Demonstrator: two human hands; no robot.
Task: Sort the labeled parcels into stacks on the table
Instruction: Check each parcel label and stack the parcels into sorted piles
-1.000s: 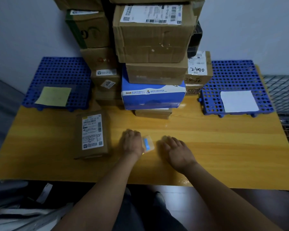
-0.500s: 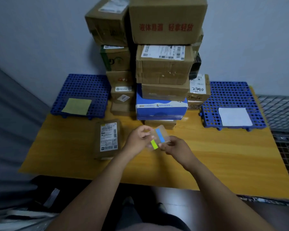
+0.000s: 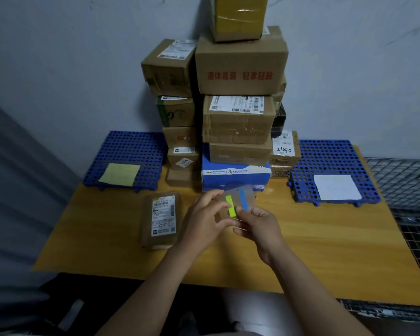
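Observation:
A tall pile of labeled cardboard parcels [image 3: 238, 120] stands at the back middle of the wooden table [image 3: 325, 238], with a blue and white box [image 3: 235, 175] near its bottom. One flat brown parcel [image 3: 161, 219] with a white label lies alone on the table, left of my hands. My left hand [image 3: 204, 219] and my right hand [image 3: 257, 224] together hold a small clear sheet [image 3: 238, 204] above the table; it carries a yellow-green strip and a blue strip. Both hands pinch it by the edges.
A blue perforated mat [image 3: 129, 151] with a yellow note [image 3: 119, 174] lies at the back left. A second blue mat [image 3: 330, 161] with a white paper [image 3: 336, 187] lies at the back right. Wire mesh [image 3: 410, 190] runs along the table's right side.
My hands rose from the tabletop with the clear sheet, and its yellow-green and blue strips came into view. My head tilted up, showing more of the pile.

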